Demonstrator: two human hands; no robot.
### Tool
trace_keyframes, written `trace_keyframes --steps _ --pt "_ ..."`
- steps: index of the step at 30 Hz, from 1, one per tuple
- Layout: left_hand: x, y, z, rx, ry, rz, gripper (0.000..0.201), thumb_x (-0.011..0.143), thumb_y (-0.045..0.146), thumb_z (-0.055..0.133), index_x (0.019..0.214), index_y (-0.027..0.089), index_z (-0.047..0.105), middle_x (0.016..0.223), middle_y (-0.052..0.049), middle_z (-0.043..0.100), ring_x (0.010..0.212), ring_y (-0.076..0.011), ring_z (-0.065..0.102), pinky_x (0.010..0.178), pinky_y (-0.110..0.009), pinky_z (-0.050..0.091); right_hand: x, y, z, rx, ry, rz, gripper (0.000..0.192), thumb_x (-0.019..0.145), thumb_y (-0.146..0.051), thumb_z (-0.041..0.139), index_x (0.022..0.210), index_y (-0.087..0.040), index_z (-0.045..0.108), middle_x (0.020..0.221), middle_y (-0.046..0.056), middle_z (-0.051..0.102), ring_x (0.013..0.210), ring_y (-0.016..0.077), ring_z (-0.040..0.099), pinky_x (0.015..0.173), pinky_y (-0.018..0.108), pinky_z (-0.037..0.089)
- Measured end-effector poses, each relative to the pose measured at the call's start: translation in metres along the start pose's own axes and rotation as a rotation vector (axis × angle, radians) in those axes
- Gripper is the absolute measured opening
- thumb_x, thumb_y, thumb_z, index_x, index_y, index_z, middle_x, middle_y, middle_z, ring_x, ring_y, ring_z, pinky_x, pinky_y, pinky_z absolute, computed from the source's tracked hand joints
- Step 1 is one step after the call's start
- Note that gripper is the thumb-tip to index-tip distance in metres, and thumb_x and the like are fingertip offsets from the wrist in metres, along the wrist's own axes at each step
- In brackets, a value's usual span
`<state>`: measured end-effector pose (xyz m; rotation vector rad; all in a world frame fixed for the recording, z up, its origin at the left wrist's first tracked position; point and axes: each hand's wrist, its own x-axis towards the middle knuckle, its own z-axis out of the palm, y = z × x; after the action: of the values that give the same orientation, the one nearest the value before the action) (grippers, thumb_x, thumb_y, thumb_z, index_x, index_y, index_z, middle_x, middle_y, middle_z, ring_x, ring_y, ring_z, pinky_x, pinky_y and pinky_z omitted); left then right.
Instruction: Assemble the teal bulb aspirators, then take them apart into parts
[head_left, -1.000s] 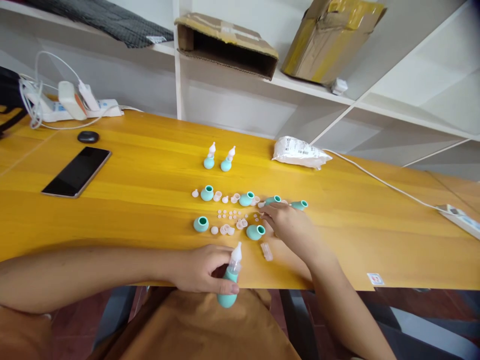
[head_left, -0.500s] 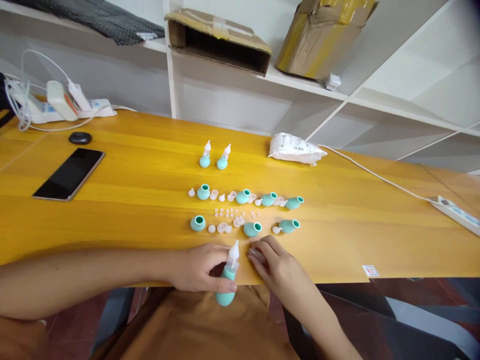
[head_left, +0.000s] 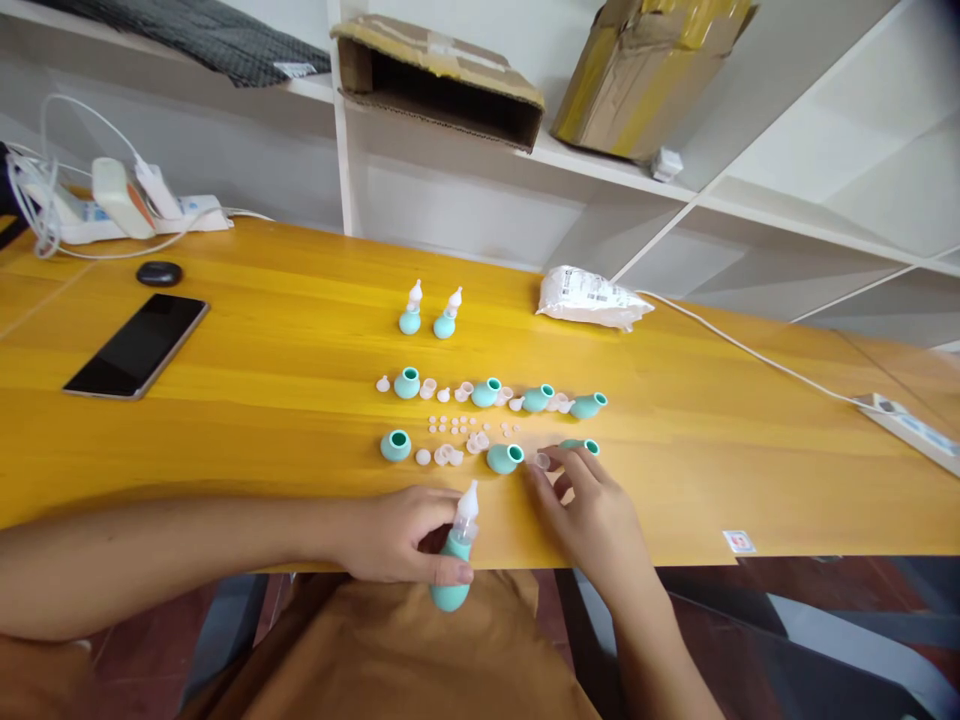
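Note:
My left hand (head_left: 409, 540) is closed around a nasal aspirator (head_left: 451, 585), a teal bulb with a clear collar and white tip pointing up, at the table's front edge. My right hand (head_left: 589, 510) pinches a small clear cup-shaped part (head_left: 541, 461) just right of an open-necked teal bulb (head_left: 504, 459). Another teal bulb (head_left: 581, 446) lies partly hidden behind my right fingers. To the left stands one more teal bulb (head_left: 396, 446), with pale tips and collars (head_left: 448, 455) beside it. Small round discs (head_left: 454, 425) lie in short rows behind these.
Farther back runs a row of teal bulbs (head_left: 538, 398) with pale parts between them. Two assembled aspirators (head_left: 445, 325) stand behind it. A phone (head_left: 139, 345) and mouse (head_left: 159, 273) lie left. A white plastic package (head_left: 592, 298) and a power strip (head_left: 911, 430) are right.
My right hand has moved forward and to the right with the clear part, now partly covering the rightmost front bulb. My left hand holds the aspirator in the same place.

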<state>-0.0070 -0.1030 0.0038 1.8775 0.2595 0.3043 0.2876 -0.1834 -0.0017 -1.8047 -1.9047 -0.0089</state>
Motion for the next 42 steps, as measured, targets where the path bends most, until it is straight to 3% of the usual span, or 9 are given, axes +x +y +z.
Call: trace_keyframes --steps 5,11,14,18,22,27,31,38,42 --pt "0.001 0.002 -0.001 -0.008 -0.003 -0.009 0.041 0.102 0.057 0.072 0.092 0.020 0.059 0.095 -0.002 0.062 0.082 -0.0167 0.056 0.077 -0.029 0.046 0.004 0.002 0.008 0.008 -0.028 -0.003 0.031 0.119 -0.045 0.055 0.115 -0.019 0.071 0.098 0.007 0.075 0.064 0.0166 0.071 0.059 0.030 0.055" --pt "0.001 0.003 -0.002 -0.013 0.002 -0.003 0.041 0.102 0.056 0.072 0.091 0.020 0.057 0.094 -0.002 0.061 0.082 -0.0166 0.055 0.076 -0.028 0.046 -0.002 -0.003 -0.010 0.014 0.059 0.020 0.045 0.114 -0.047 0.064 0.147 -0.016 0.061 0.088 0.001 0.066 0.055 0.0142 0.056 0.056 0.030 0.051" --pt "0.000 0.002 -0.001 -0.018 0.004 0.013 0.039 0.102 0.055 0.072 0.093 0.020 0.057 0.095 -0.002 0.061 0.083 -0.0166 0.056 0.077 -0.028 0.047 -0.009 -0.016 -0.025 0.119 0.099 -0.016 0.029 0.115 -0.035 0.062 0.141 -0.020 0.065 0.082 -0.002 0.060 0.058 0.0141 0.052 0.058 0.028 0.049" --pt "0.000 0.002 0.002 0.044 0.009 0.048 0.026 0.100 0.041 0.072 0.094 0.022 0.055 0.093 0.000 0.060 0.083 -0.0167 0.056 0.078 -0.028 0.046 -0.018 -0.040 -0.024 0.507 -0.129 -0.115 0.017 0.118 -0.034 0.054 0.120 -0.023 0.066 0.084 -0.001 0.061 0.064 0.0143 0.056 0.060 0.027 0.045" --pt "-0.002 0.002 0.012 0.239 -0.038 0.038 0.027 0.083 0.019 0.075 0.087 0.022 0.049 0.085 0.003 0.051 0.072 -0.0137 0.050 0.066 -0.027 0.041 -0.025 -0.061 0.001 0.765 -0.366 -0.176 0.044 0.120 -0.050 0.050 0.085 -0.023 0.053 0.074 -0.003 0.051 0.065 0.0134 0.048 0.062 0.028 0.036" --pt "-0.007 0.000 0.019 0.498 -0.061 0.065 0.024 0.083 0.022 0.076 0.093 0.023 0.055 0.089 0.000 0.059 0.066 -0.0156 0.050 0.059 -0.031 0.042 -0.028 -0.070 0.020 0.923 -0.484 -0.056 0.058 0.121 -0.058 0.043 0.075 -0.022 0.046 0.067 -0.004 0.043 0.062 0.0121 0.040 0.062 0.029 0.031" --pt "-0.009 -0.002 0.017 0.583 -0.046 0.132 0.019 0.097 0.035 0.075 0.103 0.021 0.063 0.095 -0.004 0.066 0.072 -0.0194 0.059 0.065 -0.033 0.048 -0.026 -0.071 0.020 0.961 -0.515 -0.045 0.055 0.122 -0.052 0.040 0.077 -0.022 0.051 0.072 -0.002 0.051 0.067 0.0137 0.047 0.066 0.030 0.036" --pt "-0.008 -0.003 0.010 0.608 -0.043 0.225 0.031 0.112 0.050 0.062 0.106 0.019 0.066 0.102 -0.007 0.069 0.077 -0.0212 0.061 0.069 -0.036 0.048 -0.020 -0.064 0.031 1.245 -0.334 0.194 0.062 0.119 -0.061 0.039 0.068 -0.027 0.028 0.060 -0.007 0.024 0.050 0.0117 0.019 0.045 0.031 0.019" --pt "-0.008 -0.004 0.008 0.607 -0.086 0.191 0.032 0.109 0.051 0.066 0.102 0.019 0.067 0.102 -0.008 0.070 0.077 -0.0213 0.061 0.069 -0.037 0.048 -0.011 -0.043 0.007 1.227 -0.010 0.193 0.060 0.116 -0.056 0.047 0.066 -0.027 0.031 0.059 -0.005 0.029 0.053 0.0144 0.029 0.049 0.031 0.025"
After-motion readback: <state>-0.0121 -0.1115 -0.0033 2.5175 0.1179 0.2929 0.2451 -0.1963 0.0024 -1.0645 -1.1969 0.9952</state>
